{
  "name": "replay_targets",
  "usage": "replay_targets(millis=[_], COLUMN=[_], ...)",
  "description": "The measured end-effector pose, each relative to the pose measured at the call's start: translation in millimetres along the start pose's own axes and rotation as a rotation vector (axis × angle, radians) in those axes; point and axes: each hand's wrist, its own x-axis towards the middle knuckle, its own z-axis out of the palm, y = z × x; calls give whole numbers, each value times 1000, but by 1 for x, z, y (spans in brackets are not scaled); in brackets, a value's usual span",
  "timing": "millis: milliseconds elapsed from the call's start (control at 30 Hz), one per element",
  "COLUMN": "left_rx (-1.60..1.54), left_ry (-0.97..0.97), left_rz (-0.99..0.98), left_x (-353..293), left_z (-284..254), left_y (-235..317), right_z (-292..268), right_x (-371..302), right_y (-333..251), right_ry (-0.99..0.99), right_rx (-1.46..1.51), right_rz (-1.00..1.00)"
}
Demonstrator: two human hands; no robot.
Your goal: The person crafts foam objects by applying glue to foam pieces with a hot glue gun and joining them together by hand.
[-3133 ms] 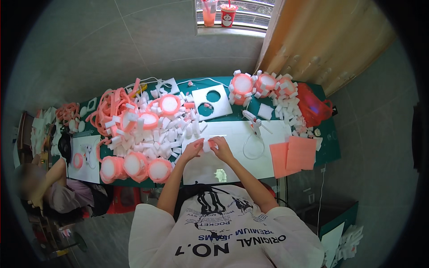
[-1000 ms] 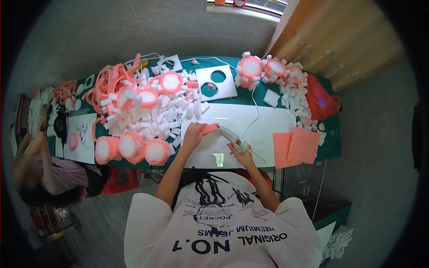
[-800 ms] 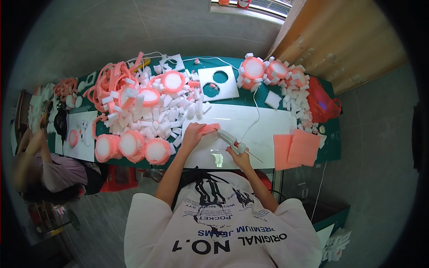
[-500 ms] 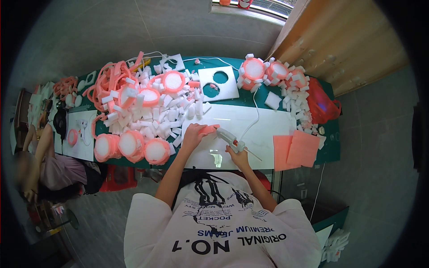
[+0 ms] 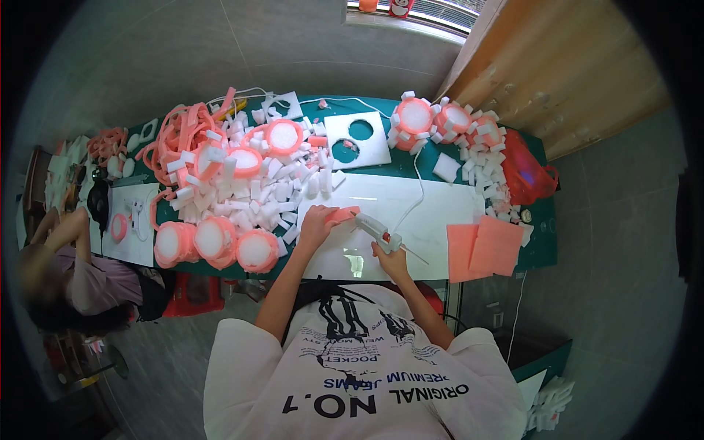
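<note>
glue gun has moved off the surface into the right hand, fingers clasped round it; left hand's fingers pinch pink foam near its tip, likely soft, light, best held by edges.

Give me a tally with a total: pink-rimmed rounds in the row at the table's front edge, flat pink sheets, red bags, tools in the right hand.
Pink-rimmed rounds, front row: 3
Pink sheets, visible: 2
Red bag: 1
Glue gun in right hand: 1
Total: 7
</note>
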Motion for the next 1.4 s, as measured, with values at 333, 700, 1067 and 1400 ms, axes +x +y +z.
replay_targets(millis=[333, 700, 1067, 1400], left_rx=[4, -3, -5, 0], left_ry=[10, 19, -12, 4], left_rz=[-14, -12, -23, 21], left_x=[0, 0, 0, -6], left_z=[0, 2, -1, 4], left_y=[-1, -3, -2, 2], right_z=[-3, -14, -71, -93], right_x=[-1, -2, 67, 162], right_y=[8, 16, 36, 73], right_ry=[-36, -72, 228, 131], right_rx=[-38, -276, -209, -140], right_rz=[-35, -88, 95, 81])
